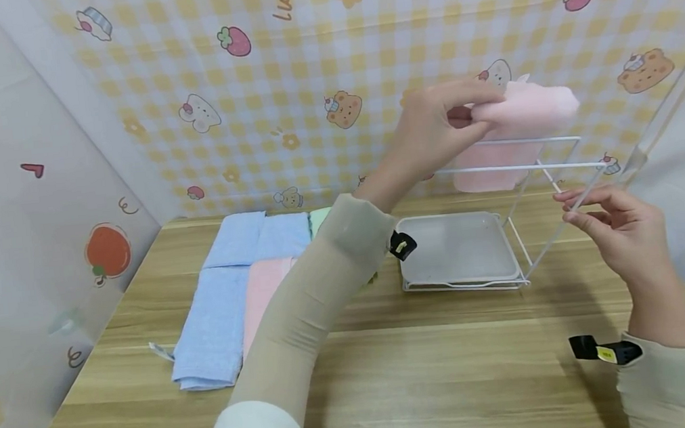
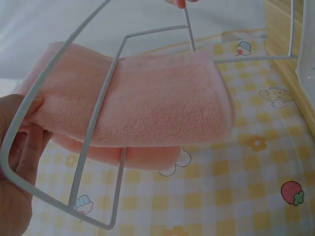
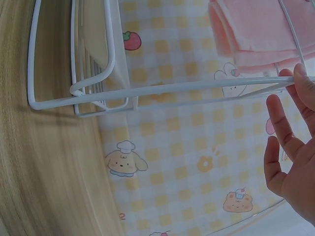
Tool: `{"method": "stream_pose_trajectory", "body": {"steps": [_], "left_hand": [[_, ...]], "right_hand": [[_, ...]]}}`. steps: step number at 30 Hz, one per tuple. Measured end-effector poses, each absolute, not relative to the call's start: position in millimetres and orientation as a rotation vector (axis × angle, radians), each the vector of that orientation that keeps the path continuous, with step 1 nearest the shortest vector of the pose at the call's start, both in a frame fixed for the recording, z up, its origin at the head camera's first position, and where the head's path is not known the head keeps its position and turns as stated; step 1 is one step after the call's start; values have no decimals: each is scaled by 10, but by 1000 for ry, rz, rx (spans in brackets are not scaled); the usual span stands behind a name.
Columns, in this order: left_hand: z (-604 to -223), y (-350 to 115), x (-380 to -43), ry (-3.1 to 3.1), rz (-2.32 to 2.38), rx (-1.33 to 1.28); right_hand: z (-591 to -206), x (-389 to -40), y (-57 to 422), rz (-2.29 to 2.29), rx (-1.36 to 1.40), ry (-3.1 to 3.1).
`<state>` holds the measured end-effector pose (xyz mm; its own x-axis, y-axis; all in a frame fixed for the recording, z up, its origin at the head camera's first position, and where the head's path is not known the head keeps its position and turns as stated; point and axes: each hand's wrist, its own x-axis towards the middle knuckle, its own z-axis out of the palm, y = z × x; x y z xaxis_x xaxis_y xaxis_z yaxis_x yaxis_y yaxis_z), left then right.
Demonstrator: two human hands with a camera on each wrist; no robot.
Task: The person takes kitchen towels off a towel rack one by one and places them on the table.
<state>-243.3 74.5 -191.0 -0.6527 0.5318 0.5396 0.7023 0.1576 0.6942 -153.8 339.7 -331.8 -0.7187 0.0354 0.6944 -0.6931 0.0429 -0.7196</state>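
My left hand pinches the near end of a pink towel above a white wire rack. Part of this towel hangs down behind the rack's upper bars. In the left wrist view the plush towel lies across the bars, its held end between thumb and fingers of the left hand. On the rack's right side, my right hand pinches a slanting white post. The right wrist view shows thumb and index finger on that post, with the right hand's other fingers loosely bent.
A pale grey tray sits in the rack's base. Left of it lie folded blue towels, a pink folded towel and a green one, partly hidden by my left arm. A checked cloth wall stands behind the table.
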Motion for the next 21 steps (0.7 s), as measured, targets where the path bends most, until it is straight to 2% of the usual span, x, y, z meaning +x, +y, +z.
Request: {"method": "stream_pose_trajectory", "body": {"steps": [7, 21], "left_hand": [[-2013, 575, -2383, -1983, -1520, -1333], [-2055, 264, -2178, -1857, -1678, -1300]], "right_hand": [[-3315, -1535, 3385, 1735, 661, -1772], [-3324, -1537, 3398, 1698, 677, -1792]]}}
